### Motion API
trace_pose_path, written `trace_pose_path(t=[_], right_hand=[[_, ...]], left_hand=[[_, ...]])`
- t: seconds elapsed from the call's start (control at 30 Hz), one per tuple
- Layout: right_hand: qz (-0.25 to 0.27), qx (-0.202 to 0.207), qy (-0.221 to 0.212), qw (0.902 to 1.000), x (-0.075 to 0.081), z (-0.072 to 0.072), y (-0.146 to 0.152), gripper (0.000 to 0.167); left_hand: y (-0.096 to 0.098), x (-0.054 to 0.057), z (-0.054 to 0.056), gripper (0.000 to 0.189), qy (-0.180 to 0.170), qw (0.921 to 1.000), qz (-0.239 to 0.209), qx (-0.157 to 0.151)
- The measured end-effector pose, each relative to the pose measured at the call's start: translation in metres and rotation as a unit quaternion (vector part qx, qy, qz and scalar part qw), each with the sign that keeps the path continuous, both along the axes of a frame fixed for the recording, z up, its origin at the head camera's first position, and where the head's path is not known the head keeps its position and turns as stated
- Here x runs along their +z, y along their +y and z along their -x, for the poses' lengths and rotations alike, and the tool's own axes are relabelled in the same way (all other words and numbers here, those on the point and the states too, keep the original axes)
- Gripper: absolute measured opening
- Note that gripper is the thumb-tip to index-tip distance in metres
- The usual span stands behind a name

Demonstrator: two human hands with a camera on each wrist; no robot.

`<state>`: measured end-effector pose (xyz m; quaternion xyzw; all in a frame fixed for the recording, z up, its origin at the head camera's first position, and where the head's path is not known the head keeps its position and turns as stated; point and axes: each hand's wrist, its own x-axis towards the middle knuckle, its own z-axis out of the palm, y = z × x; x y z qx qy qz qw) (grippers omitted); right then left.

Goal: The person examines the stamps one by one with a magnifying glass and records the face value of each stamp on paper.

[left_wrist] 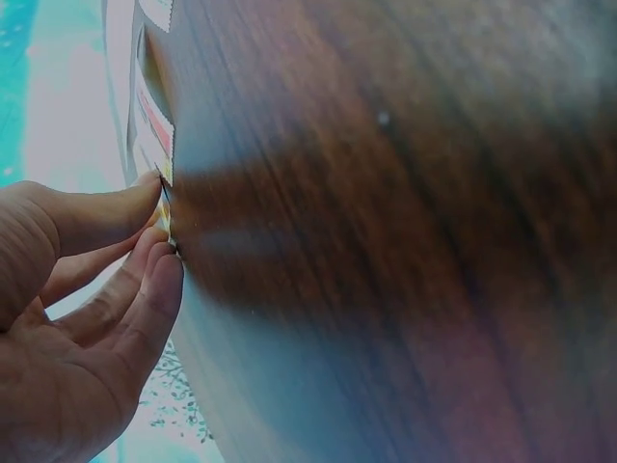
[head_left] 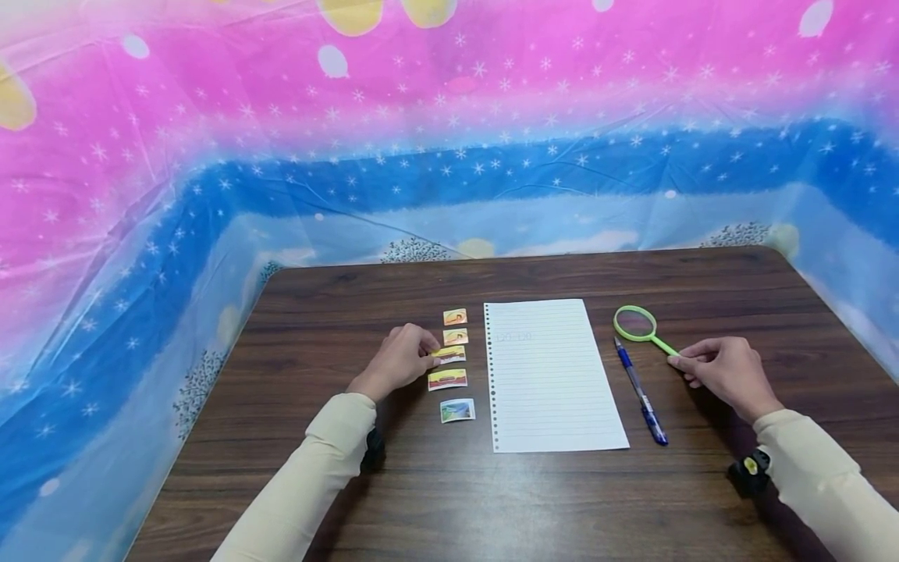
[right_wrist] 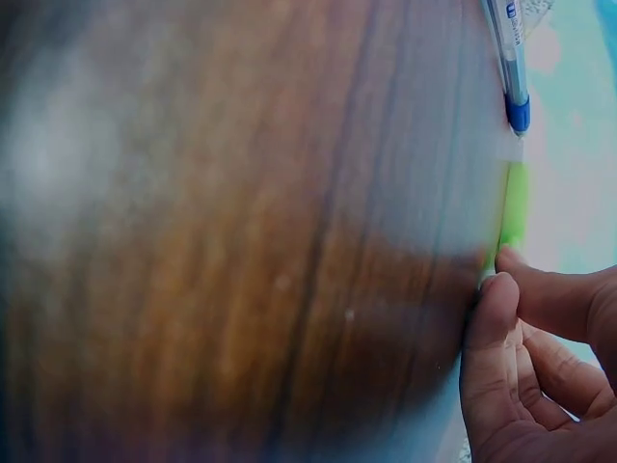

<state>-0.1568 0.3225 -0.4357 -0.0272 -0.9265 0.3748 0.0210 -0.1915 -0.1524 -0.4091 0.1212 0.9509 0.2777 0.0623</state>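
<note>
My left hand [head_left: 399, 359] is at the left side of a column of small postage stamps, its thumb and fingertips pinching the left edge of a yellow-and-red stamp [head_left: 453, 355]. Above that one lie two orange stamps, the upper stamp [head_left: 455, 317] slightly apart. Below it are another yellow-and-red stamp [head_left: 447, 379] and a blue-green stamp [head_left: 457, 410]. On the right, my right hand [head_left: 723, 375] pinches the handle end of a green magnifying glass [head_left: 663, 346] between thumb and fingers. In the right wrist view the green handle [right_wrist: 516, 203] rises from the fingertips.
A lined sheet of paper [head_left: 555, 390] with punched holes and faint writing lies between the stamps and a blue pen [head_left: 641, 394]. All rest on a dark wooden table [head_left: 337, 312]. A patterned pink and blue cloth [head_left: 449, 164] hangs behind and beside the table.
</note>
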Motion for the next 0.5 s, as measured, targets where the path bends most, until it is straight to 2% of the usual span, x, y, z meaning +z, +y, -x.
trace_pose_path(t=[0.3, 0.5], right_hand=[[-0.003, -0.014, -0.003, 0.9999, 0.003, -0.002, 0.001, 0.035], [-0.013, -0.009, 0.004, 0.9999, 0.011, -0.007, -0.002, 0.035]], left_hand=[[0.0, 0.002, -0.002, 0.014, 0.012, 0.9999, 0.003, 0.002], [0.0, 0.01, -0.006, 0.016, 0.028, 0.9996, 0.009, 0.006]])
